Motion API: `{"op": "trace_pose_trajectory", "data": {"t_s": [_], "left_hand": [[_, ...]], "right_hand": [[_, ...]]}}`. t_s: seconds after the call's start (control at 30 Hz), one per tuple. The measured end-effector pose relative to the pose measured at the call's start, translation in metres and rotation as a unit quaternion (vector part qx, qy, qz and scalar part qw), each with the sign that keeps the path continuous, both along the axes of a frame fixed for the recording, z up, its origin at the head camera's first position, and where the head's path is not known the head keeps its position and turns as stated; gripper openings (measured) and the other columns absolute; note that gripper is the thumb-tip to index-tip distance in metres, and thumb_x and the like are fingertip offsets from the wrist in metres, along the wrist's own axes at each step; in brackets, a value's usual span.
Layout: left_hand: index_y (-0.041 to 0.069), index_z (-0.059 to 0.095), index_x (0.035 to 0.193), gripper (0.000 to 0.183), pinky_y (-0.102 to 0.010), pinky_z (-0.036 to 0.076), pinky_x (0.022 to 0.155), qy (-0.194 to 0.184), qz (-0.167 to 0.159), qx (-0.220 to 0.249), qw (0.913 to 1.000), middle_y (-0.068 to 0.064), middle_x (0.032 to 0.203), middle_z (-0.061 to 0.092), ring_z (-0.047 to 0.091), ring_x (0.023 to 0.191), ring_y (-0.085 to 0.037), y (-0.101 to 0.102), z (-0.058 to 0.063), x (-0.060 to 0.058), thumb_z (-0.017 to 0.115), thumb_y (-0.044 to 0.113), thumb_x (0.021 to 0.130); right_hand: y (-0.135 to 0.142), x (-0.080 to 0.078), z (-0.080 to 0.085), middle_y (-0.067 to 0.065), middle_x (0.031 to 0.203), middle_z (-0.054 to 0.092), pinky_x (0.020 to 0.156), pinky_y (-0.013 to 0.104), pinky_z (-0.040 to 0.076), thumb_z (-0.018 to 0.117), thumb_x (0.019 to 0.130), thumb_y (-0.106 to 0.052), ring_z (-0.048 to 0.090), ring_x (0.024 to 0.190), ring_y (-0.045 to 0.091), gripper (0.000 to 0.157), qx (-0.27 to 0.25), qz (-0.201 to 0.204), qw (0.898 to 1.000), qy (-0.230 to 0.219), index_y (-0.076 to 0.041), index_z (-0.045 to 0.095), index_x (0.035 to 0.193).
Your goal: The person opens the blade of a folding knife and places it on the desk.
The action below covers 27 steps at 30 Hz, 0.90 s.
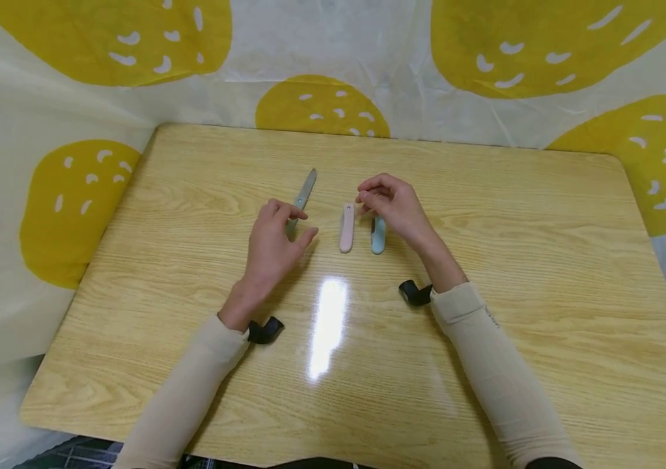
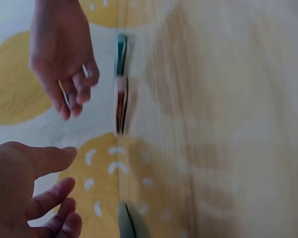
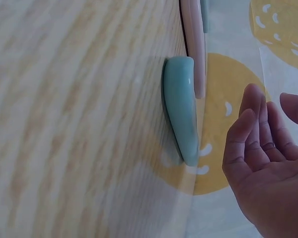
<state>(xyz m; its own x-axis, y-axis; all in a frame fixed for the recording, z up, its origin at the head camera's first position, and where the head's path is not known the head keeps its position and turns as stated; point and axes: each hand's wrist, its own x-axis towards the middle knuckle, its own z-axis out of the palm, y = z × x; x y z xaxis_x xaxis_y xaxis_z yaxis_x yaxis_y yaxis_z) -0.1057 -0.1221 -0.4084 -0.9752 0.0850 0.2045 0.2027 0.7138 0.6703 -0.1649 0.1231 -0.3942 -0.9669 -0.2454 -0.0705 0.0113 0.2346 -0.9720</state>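
Pale wood-grain table (image 1: 485, 273) set against a cream cloth backdrop (image 1: 28, 117) printed with large yellow blobs; three small flat implements lie near its centre. A grey metal blade or file (image 1: 305, 193) lies slantwise at the left, its near end under the fingers of the left hand (image 1: 271, 244), which hovers over or lightly rests on it with fingers relaxed and extended, gripping nothing. A pink handle-like piece (image 1: 347, 227) and a light blue one (image 1: 377, 236) lie side by side, lengthwise and close together but apart (the right wrist view shows the blue piece (image 3: 181, 116) as a rounded, smooth, glossy body lying flat on the wood). The right hand (image 1: 394, 205) is poised just above the far ends of these two, fingers loosely curled toward the thumb, with nothing visibly pinched; in the right wrist view its palm is open and clear of the blue piece. Judged from their look, the coloured pieces are light, rigid plastic and likely slippery on the polished top, best pinched across the narrow sides near mid-length; the metal strip is thin, stiff and flat-lying, so lifting it by one end or edge seems easiest.
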Motion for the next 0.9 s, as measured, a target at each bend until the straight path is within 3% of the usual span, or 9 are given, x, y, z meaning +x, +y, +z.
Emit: {"op": "trace_pose_trajectory", "data": {"t_s": [0.3, 0.57, 0.73, 0.9], "left_hand": [[0.005, 0.07, 0.114, 0.035, -0.037, 0.051, 0.084, -0.053, -0.062, -0.001, 0.9967, -0.01, 0.112, 0.063, 0.057, 0.098, -0.026, 0.021, -0.003, 0.008, 0.085, 0.026, 0.089], [0.002, 0.065, 0.119, 0.045, -0.035, 0.054, 0.085, -0.111, -0.093, 0.002, 0.9895, -0.011, 0.112, 0.066, 0.061, 0.097, -0.024, 0.032, -0.003, 0.01, 0.086, 0.027, 0.088], [0.002, 0.062, 0.125, 0.055, -0.038, 0.057, 0.091, -0.14, -0.088, -0.028, 0.9858, -0.01, 0.115, 0.065, 0.063, 0.102, -0.024, 0.037, -0.003, 0.01, 0.087, 0.031, 0.086], [0.004, 0.063, 0.124, 0.057, -0.036, 0.056, 0.083, -0.133, -0.076, -0.063, 0.9862, -0.008, 0.111, 0.064, 0.061, 0.098, -0.022, 0.041, -0.005, 0.009, 0.087, 0.038, 0.085]], "right_hand": [[-0.001, -0.005, 0.001, 0.022, 0.112, 0.069, 0.077, 0.03, 0.057, 0.065, 0.104, -0.014, 0.069, 0.1, 0.036, 0.028, 0.068, -0.001, 0.997, 0.024, 0.005, 0.066, 0.124], [-0.008, -0.004, 0.006, 0.017, 0.126, 0.068, 0.075, 0.02, 0.052, 0.069, 0.101, -0.012, 0.066, 0.11, 0.03, 0.028, 0.11, 0.026, 0.993, 0.015, 0.001, 0.066, 0.125], [-0.011, -0.006, 0.006, 0.016, 0.131, 0.067, 0.081, 0.029, 0.056, 0.069, 0.1, -0.014, 0.066, 0.114, 0.03, 0.03, 0.143, 0.039, 0.989, 0.013, -0.001, 0.066, 0.127], [-0.015, -0.006, 0.006, 0.014, 0.13, 0.062, 0.087, 0.039, 0.056, 0.069, 0.1, -0.013, 0.064, 0.116, 0.03, 0.03, 0.177, 0.05, 0.983, 0.011, -0.003, 0.067, 0.129]]}}
